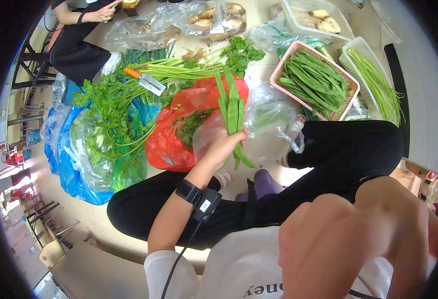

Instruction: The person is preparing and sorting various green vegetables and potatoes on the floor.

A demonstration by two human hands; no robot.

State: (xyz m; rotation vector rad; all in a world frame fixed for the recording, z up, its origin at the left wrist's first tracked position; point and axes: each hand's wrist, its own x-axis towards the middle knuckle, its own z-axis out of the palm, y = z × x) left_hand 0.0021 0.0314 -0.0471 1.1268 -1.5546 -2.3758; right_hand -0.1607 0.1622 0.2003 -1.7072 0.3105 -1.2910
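My left hand [227,143] is closed around a small bunch of flat green beans [233,109], held upright above the bags between my knees. Very near the camera at lower right is my right hand [323,241], its back large in view and its fingers hidden. Past the held beans, a pink basket [354,94] is filled with more flat green beans [312,79]. A red plastic bag [165,142] with leafy greens lies open behind my left hand. Beside it rests a clear plastic bag [268,122] with something green inside.
Celery [179,70] lies across the floor under an orange-handled knife [151,84]. Blue bags [79,184] are at left. A white basket [347,60] holds long green stalks; another basket [346,30] stands behind. At upper left, another person's hand [101,15] holds something.
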